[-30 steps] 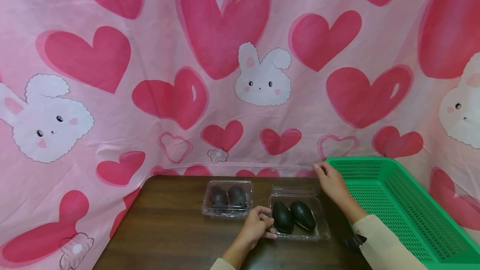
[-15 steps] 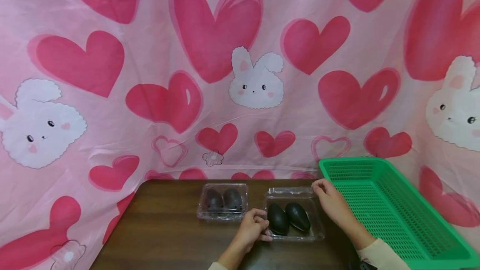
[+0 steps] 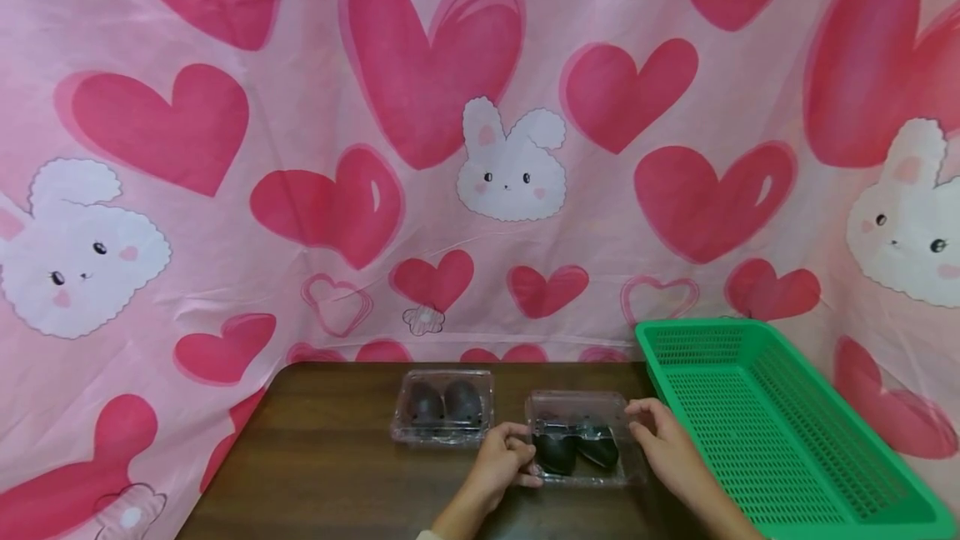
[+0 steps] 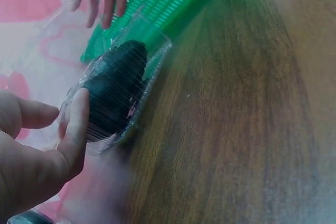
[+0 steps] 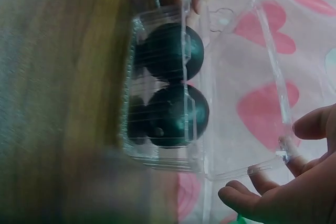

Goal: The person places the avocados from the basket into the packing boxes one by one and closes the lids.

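Observation:
Two dark, glossy avocados [image 3: 555,455] lie side by side in a clear plastic clamshell box [image 3: 632,476] on the table. My left hand [image 3: 501,461] holds the box's left end, thumb and fingers at its edge in the left wrist view. At the opposite side, my right hand [image 3: 667,448] pinches a corner of the hinged lid [image 5: 281,98], which stands tilted above the fruit. The right wrist view shows the lid apart from the base, with both avocados [image 5: 178,116] seen through the ribbed wall.
Left of it, a second clear box [image 3: 397,432] with two dark fruits in it sits shut on the brown wooden table [image 3: 322,473]. A green perforated basket [image 3: 750,415] stands on the right, close to my right arm. A pink heart-patterned cloth [image 3: 442,215] hangs behind.
My right hand has come down and nearer, swinging the lid from lying back to tilted over the avocados. The left hand has stayed at the box's left end. The view has shifted slightly.

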`<state>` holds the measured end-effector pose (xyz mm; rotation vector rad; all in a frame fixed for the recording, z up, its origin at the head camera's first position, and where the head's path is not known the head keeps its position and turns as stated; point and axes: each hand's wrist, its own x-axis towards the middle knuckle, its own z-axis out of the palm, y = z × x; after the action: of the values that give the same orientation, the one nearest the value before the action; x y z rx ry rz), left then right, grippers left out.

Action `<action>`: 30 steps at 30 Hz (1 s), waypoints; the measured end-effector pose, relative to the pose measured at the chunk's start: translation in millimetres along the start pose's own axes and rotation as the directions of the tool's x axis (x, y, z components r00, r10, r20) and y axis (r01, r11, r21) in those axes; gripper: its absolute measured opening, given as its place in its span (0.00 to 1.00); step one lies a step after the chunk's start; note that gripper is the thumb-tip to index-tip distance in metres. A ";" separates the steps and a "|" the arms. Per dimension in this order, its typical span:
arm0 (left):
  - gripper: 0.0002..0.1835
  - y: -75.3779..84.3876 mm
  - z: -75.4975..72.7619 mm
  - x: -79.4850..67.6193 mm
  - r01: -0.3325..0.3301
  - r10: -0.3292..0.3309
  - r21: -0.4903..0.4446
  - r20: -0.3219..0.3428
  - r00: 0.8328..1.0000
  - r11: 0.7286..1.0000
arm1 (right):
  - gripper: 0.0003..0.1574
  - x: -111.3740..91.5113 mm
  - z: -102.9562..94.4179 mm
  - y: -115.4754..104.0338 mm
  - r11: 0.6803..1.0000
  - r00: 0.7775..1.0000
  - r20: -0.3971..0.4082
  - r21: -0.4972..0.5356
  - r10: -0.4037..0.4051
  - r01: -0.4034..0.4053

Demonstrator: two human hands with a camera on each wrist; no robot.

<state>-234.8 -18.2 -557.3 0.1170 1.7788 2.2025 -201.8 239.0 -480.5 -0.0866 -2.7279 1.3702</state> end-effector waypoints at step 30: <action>0.33 15.4 4.1 -13.8 0.039 -0.039 -0.060 0.002 0.999 0.997 | 0.40 -14.0 17.5 28.6 0.997 0.998 0.031 0.049 0.056 -0.058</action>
<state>-223.4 -21.0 -539.7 0.0694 1.6981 2.2263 -189.4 240.8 -514.6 -0.1426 -2.7338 1.4645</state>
